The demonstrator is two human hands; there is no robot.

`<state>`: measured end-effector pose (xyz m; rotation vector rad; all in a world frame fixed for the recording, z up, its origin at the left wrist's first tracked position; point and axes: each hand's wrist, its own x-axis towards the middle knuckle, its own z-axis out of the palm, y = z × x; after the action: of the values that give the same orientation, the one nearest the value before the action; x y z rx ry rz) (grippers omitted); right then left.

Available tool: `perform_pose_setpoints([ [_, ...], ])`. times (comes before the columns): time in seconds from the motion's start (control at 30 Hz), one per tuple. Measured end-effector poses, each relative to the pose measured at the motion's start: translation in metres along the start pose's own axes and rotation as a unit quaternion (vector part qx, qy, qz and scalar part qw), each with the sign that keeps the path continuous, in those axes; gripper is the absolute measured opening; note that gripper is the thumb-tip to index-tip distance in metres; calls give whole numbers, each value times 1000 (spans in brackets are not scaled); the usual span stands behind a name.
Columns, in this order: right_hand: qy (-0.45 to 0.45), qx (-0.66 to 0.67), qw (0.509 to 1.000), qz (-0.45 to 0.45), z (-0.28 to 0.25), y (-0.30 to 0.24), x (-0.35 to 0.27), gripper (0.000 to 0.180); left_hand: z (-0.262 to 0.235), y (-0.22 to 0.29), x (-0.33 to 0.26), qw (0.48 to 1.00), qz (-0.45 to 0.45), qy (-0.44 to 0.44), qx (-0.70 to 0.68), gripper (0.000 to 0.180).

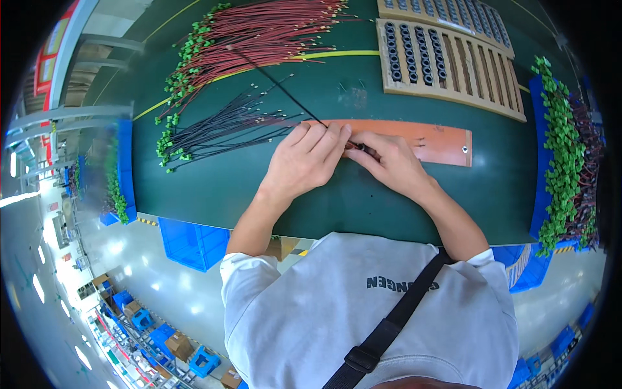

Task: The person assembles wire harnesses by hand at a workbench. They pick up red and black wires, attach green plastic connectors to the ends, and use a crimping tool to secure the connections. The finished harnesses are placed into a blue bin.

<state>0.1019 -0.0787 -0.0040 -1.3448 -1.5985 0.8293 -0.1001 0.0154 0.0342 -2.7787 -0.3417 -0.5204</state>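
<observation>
My left hand (304, 159) pinches a black cable (278, 84), which runs from its fingers up and to the left over the green table (389, 207). Close beside it, my right hand (395, 165) has its thumb and fingers closed on a small dark piece (361, 146) by the cable's near end. The fingers hide most of that piece, so I cannot tell its kind. Both hands are over an orange-brown strip (440, 142) lying on the table. Left of them is a loose bunch of black cables (220, 129) with green connectors (170, 146).
A large pile of red-brown wires (259, 39) with green connectors lies at the back left. At the back right, wooden trays (453, 71) hold rows of dark rings (414, 52). Blue bins (539, 155) with green-ended wires flank the table. Another blue bin (191, 243) stands below its front edge.
</observation>
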Motion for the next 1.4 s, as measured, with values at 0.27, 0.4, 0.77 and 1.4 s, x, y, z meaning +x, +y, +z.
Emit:
perform_pose_setpoints([
  [0.27, -13, -3, 1000, 29, 3, 4, -1, 15, 15, -78, -28, 993, -91, 29, 63, 40],
  [0.4, -7, -5, 1000, 13, 3, 4, 0, 14, 16, -97, -43, 990, -109, 19, 91, 41],
  [0.77, 4, 179, 957, 228, -5, 10, 6, 27, -1, -29, -38, 628, -430, 67, -645, 13],
  [1.4, -8, 303, 921, 243, -10, 23, 9, 24, 35, 39, -16, 477, -401, 149, -768, 14],
])
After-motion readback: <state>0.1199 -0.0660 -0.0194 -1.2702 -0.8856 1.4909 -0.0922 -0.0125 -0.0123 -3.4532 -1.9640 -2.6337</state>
